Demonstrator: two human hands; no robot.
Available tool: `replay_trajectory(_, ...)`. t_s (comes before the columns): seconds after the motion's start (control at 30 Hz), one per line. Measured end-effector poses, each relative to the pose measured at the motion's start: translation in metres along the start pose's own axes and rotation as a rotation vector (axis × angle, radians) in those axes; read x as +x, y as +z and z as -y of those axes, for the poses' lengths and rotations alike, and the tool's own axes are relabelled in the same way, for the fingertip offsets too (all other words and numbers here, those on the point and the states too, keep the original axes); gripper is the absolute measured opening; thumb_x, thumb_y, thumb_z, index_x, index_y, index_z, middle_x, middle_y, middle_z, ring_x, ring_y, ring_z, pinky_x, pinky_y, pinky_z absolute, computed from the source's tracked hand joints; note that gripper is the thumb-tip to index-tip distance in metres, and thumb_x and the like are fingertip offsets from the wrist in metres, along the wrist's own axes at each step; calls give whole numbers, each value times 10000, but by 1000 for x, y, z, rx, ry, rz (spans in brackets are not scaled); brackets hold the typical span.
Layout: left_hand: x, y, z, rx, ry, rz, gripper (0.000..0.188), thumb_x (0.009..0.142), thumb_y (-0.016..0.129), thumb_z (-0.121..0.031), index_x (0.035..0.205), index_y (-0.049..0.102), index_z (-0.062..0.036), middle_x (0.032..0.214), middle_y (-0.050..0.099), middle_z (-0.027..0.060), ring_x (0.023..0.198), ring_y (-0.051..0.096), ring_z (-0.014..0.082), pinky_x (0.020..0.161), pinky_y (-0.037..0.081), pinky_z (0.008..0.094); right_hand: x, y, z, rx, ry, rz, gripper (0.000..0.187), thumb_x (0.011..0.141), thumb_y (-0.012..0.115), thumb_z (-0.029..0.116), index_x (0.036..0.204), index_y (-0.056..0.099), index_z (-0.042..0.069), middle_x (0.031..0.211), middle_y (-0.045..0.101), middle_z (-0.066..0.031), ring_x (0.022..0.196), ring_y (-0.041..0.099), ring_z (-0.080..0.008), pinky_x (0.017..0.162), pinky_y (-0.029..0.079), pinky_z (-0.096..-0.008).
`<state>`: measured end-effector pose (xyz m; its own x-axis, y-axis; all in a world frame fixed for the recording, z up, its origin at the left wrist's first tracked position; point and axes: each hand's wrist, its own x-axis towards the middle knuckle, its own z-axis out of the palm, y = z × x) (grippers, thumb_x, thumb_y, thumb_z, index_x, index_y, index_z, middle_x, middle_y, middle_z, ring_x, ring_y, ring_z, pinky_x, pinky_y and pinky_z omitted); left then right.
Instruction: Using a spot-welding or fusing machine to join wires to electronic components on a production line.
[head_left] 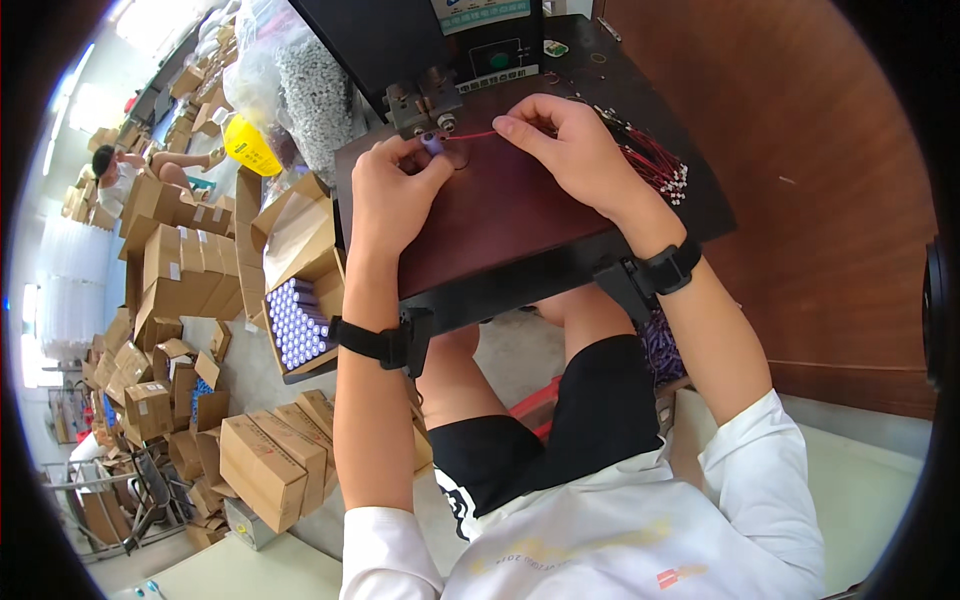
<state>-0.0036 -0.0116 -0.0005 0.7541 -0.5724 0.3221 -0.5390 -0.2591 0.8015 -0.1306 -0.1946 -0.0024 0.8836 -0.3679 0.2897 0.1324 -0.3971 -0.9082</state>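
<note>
My left hand (392,190) is closed on a small purple cylindrical battery cell (432,143), pinched between thumb and fingers right under the metal electrode heads (424,104) of a black spot welder (420,40). My right hand (572,150) is closed too, pinching a thin red wire (476,135) between thumb and forefinger. That wire stretches leftward to the cell's end; whether it is joined there is too small to tell. Beneath both hands lies a dark reddish work mat (500,220).
A bundle of red and black wires with white connectors (660,165) lies right of my right hand. At my left stands an open carton (335,262) of purple cells (300,325). Cardboard boxes (265,455) fill the left floor, where another person (125,175) sits. A wooden panel (800,200) rises at right.
</note>
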Motion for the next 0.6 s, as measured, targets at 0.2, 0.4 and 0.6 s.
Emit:
replay_trajectory(0.2, 0, -3, -2, 166, 91, 48, 308, 787, 807, -261, 878, 744, 27, 696, 611, 141, 653, 583, 224, 626, 454, 358, 4, 6, 0, 41, 25, -13, 298, 1005, 675, 291, 1005, 684, -7, 858, 630, 11, 807, 529, -81, 745, 458, -261)
replay_trajectory(0.4, 0, 0, 2, 116, 50, 71, 339, 784, 811, -283, 930, 754, 18, 742, 613, 145, 684, 591, 242, 654, 464, 371, 3, 6, -2, 38, -8, -28, 297, 1001, 679, 287, 1000, 685, -10, 844, 629, 4, 792, 527, -84, 728, 453, -268)
replay_trajectory(0.6, 1, 1, 4, 109, 46, 91, 344, 804, 797, -290, 968, 760, 10, 768, 635, 150, 701, 610, 239, 670, 475, 363, 2, 6, -3, 12, -25, -40, 303, 997, 684, 289, 985, 686, -14, 818, 617, 5, 770, 513, -88, 713, 446, -272)
